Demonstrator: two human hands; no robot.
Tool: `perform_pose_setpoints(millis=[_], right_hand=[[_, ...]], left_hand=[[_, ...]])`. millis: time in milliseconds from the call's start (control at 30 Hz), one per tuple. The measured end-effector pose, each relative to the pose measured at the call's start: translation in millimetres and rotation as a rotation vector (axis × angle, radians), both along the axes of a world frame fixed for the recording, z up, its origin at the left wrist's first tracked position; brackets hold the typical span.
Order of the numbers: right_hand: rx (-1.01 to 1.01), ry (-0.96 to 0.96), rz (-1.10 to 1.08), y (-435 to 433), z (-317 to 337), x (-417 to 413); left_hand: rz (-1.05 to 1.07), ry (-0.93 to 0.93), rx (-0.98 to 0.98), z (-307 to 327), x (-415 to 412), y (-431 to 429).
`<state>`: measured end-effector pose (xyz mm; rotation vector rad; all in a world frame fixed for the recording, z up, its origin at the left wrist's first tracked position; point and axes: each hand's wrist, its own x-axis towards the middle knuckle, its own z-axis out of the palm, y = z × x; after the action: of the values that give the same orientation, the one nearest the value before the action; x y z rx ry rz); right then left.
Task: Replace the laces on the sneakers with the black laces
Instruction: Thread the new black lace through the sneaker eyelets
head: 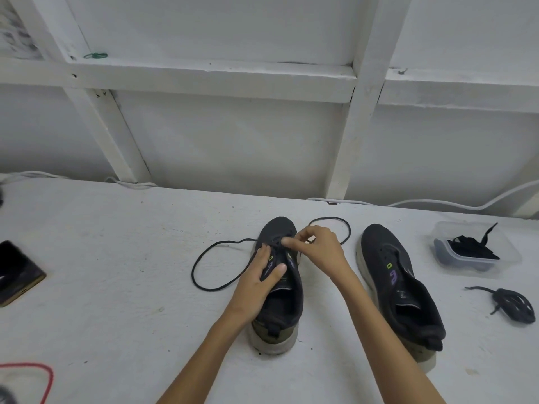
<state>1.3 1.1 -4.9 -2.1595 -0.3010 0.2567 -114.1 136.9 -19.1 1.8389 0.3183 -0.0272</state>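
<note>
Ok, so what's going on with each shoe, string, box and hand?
Held sneaker, upright, laced only near the toe.
Lace, threaded there, both ends loose on the table.
Other sneaker, upright, no lace.
Container, open, black laces inside.
Bundled lace, lying near the container.
Left hand, grips the held sneaker.
Right hand, pinches the lace.

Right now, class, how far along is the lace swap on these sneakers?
Done: the right-hand sneaker is bare, a coiled lace beside it. In hand: the left hand steadies the centre sneaker while the right hand pinches its lace, threaded only at the toe eyelets. Left: the black laces sit in the container; neither shoe is laced.
</note>
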Motion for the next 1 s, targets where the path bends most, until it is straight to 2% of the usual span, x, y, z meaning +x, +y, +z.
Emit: perform_pose_setpoints(millis=[100,200,300,400,500,600,667,700,767,867,933,1000], right_hand=[[0.077,0.046,0.031,-2,-2,-5],[0.288,0.095,-0.055,-3,9,1],[0.468,0.267,-0.15,-7,16,8],[0.397,0.373,-0.03,-6,12,-3],[0.305,0.278,0.058,-4,9,-9],[0.49,0.229,-0.125,-7,14,2],[0.695,0.312,-0.249,-11,17,9],[0.735,0.351,-0.258,-11,16,9],[0.637,0.377,-0.174,-10,11,3],[0.381,0.3,-0.015,-5,-1,-12],[0.378,0.213,-0.037,-4,-1,-10],[0.504,0.158,-0.153,-7,6,-3]], left_hand=[[-0.005,-0.001,0.021,0,0,-1],[0.003,-0.004,0.009,1,-1,-1],[0.015,-0.012,0.006,1,0,-2],[0.021,-0.02,0.009,2,0,-3],[0.013,-0.023,0.015,2,1,-3],[0.018,0.002,0.005,0,1,-2],[0.028,0.021,-0.005,-1,0,-1],[0.032,0.026,-0.008,-1,1,-1],[0.034,0.019,-0.01,-1,1,-2],[0.026,-0.007,0.009,0,1,-3],[0.027,-0.002,0.008,0,1,-2],[0.03,0.009,-0.003,-1,0,-2]])
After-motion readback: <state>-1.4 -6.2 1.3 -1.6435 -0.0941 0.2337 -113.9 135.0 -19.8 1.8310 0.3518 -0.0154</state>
